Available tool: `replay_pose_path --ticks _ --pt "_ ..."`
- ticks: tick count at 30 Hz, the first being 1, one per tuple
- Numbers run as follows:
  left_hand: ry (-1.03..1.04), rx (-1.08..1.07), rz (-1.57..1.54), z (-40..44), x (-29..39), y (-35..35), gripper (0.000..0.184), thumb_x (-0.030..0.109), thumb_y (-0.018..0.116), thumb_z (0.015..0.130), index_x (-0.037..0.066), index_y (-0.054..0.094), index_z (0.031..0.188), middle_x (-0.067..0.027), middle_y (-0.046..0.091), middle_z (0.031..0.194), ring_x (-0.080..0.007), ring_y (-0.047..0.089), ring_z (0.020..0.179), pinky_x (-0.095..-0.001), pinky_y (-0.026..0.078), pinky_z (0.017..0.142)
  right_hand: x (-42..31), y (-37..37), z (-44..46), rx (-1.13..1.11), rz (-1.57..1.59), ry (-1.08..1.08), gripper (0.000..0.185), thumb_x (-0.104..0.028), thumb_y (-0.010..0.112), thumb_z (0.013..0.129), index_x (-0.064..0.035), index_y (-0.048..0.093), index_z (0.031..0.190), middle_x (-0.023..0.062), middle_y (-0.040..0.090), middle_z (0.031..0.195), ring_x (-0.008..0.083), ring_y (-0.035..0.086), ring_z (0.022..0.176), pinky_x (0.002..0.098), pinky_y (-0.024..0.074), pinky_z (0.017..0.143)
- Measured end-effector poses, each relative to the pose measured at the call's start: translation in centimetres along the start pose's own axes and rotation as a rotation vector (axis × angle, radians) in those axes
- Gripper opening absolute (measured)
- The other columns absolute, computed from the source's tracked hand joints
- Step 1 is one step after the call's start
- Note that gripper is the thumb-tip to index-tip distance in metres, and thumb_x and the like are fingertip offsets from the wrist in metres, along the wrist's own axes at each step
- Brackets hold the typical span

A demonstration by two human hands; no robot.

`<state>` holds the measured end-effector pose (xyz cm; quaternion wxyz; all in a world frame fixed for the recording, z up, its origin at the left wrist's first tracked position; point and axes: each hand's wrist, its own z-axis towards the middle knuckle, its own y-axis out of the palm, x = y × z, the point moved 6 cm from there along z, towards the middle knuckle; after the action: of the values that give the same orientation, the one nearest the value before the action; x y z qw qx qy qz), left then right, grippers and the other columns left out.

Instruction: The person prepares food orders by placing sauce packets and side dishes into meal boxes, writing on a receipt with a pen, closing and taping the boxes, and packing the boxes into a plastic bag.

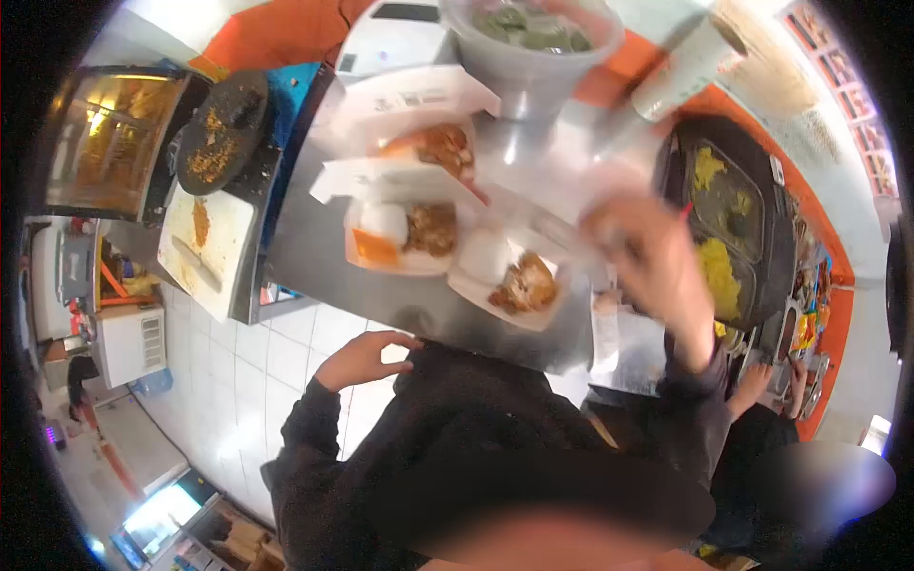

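My right hand (659, 255) is raised over the right part of the steel counter, smeared by motion, so I cannot make out its fingers or anything in them. Just left of it sits an open paper box (464, 293) with white rice (483, 257) and a piece of fried chicken (526, 284). A second box (407, 265) beside it also has rice and fried chicken, plus an orange packet (375, 249). Behind stands a third box (405, 95) with browned food. My left hand (367, 360) hangs at the counter's front edge, fingers curved apart, holding nothing.
A clear tub of green leaves (528, 48) stands at the back, beside a white device (392, 43). Black trays of yellow food (714, 276) lie right. Leftward are a stone mortar (224, 133) and a knife (195, 264) on a cutting board (233, 228). Another person's hand (750, 388) shows at right.
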<state>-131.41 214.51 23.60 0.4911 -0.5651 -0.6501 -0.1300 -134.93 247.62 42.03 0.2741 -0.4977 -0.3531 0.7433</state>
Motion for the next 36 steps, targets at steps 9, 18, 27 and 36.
replay_pose_path --ticks 9,18,27,36 --pt "0.048 0.427 -0.168 -2.7 -3.1 -15.6 0.033 0.006 0.066 0.083 0.004 0.061 0.116 -0.0059 0.067 0.087 -0.0157 0.065 0.088 -0.0305 0.048 0.084 31.2 4.9 33.8 0.163 -0.524 0.438 0.037 -0.033 0.067 0.081 -0.001 0.063 0.1 0.0219 0.066 0.096 0.0404 0.062 0.09 0.0445 0.0493 0.079" --pt "0.522 0.978 0.005 1.7 1.1 -31.3 0.031 0.003 0.066 0.078 0.001 0.063 0.109 -0.013 0.065 0.105 -0.0269 0.06 0.1 -0.0365 0.046 0.089 8.2 2.0 30.6 0.339 -0.156 0.13 0.017 -0.016 0.064 0.084 -0.001 0.056 0.085 0.0097 0.061 0.073 0.0166 0.061 0.065 0.0318 0.0481 0.06" --pt "0.64 0.503 -0.127 12.8 8.9 -31.5 0.026 0.013 0.066 0.084 0.005 0.063 0.108 -0.0126 0.068 0.097 -0.0243 0.067 0.086 -0.0297 0.051 0.075 -0.5 7.9 27.0 -0.123 0.311 0.096 0.013 -0.003 0.065 0.08 -0.0017 0.063 0.093 0.0036 0.063 0.079 0.0105 0.059 0.07 0.0251 0.0483 0.065" --pt "0.407 0.255 0.309 21.9 -1.2 -26.9 0.02 0.012 0.065 0.083 0.001 0.062 0.101 -0.0122 0.067 0.094 -0.0229 0.065 0.09 -0.0335 0.05 0.081 23.5 8.7 25.1 -0.001 -0.311 -0.039 0.018 -0.005 0.063 0.08 -0.004 0.064 0.098 0.0068 0.063 0.078 0.0157 0.058 0.068 0.0294 0.0476 0.068"
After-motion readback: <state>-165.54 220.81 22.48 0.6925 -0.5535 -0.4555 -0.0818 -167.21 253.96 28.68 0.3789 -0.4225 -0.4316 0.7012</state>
